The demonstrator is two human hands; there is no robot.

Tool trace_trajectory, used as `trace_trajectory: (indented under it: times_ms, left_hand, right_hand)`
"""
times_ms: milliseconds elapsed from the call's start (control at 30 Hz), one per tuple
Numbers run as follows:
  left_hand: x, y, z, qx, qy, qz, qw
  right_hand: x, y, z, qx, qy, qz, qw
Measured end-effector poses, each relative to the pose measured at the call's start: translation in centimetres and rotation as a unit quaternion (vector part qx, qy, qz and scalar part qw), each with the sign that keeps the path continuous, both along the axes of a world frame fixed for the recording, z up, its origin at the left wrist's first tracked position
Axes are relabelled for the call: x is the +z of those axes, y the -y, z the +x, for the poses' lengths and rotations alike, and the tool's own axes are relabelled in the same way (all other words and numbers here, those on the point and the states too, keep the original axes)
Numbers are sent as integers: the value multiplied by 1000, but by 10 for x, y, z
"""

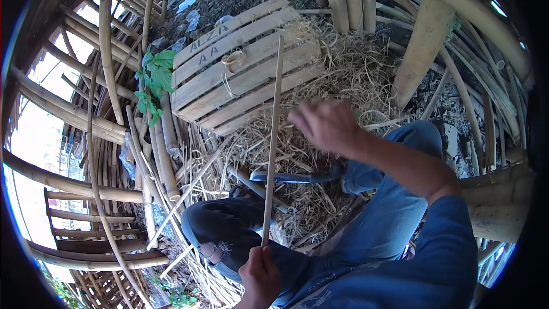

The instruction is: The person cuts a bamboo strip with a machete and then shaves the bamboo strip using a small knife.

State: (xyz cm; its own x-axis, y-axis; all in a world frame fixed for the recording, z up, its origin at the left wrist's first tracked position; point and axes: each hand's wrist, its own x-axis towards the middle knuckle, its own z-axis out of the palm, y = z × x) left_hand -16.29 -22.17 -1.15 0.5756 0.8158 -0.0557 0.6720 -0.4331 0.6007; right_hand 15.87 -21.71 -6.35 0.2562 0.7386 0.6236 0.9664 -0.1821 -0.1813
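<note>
My left hand is closed around the lower end of a long, thin bamboo strip, which stands up in front of me. My right hand is off to the right of the strip, apart from it and smeared by motion; I cannot make out whether anything is between its fingers. Between my knees a dark knife-like blade lies almost level, with a black handle to its right. Around it is a heap of curled bamboo shavings.
Ahead lies a slatted wooden crate panel with stencilled letters and a coil of shaving on it. A leafy green plant grows at its left. Bamboo poles form the left side, and a thick bamboo post leans at the right.
</note>
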Motion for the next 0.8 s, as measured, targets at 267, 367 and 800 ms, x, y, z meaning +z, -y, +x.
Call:
trace_trajectory:
  times_ms: [267, 367, 800]
  left_hand:
    - [3, 2, -1, 27, 11, -48, 998]
    - [14, 4, 4, -15, -1, 21, 1000]
    - [-7, -10, -3, -77, -20, 132, 988]
  right_hand:
    - [1, -5, 3, -8, 8, -4, 1000]
    - [9, -3, 7, -79, -3, -45, 996]
    - [6, 4, 0, -73, 19, -31, 997]
